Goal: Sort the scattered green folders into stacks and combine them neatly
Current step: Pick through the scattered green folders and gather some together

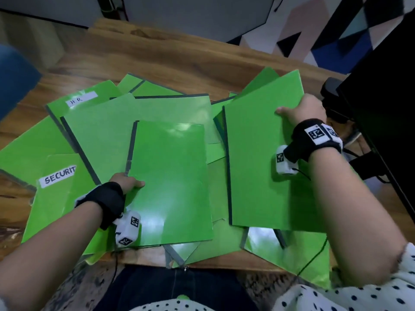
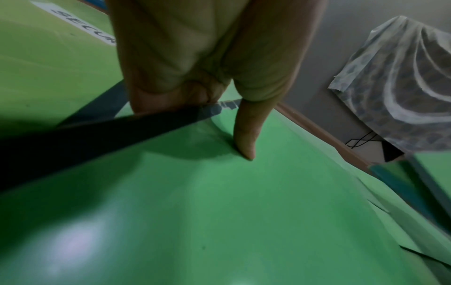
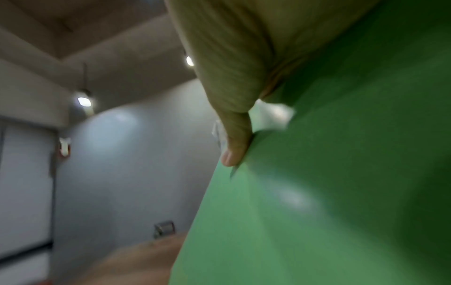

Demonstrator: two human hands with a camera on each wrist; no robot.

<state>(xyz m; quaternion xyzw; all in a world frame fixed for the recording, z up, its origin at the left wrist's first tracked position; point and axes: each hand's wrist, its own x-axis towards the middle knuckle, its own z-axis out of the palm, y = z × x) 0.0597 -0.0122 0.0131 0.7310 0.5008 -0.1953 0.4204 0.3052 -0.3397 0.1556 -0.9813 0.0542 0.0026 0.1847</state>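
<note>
Several green folders lie overlapping on a wooden table (image 1: 170,52). My left hand (image 1: 128,182) grips the left spine edge of the middle folder (image 1: 173,182), thumb on top; in the left wrist view the thumb (image 2: 246,138) presses its green cover (image 2: 219,212) while the fingers curl under the dark spine. My right hand (image 1: 301,111) holds the right edge of a tilted folder (image 1: 262,167), thumb on its face. In the right wrist view the thumb (image 3: 235,146) lies against that folder (image 3: 329,192), raised toward the ceiling. Two folders bear labels, "HR" (image 1: 82,99) and "SECURIT" (image 1: 59,176).
A black monitor (image 1: 381,108) and its stand (image 1: 332,95) crowd the table's right side. Bare wood shows at the back. Some folders overhang the near table edge (image 1: 202,263) above my lap. A blue object (image 1: 13,84) sits at far left.
</note>
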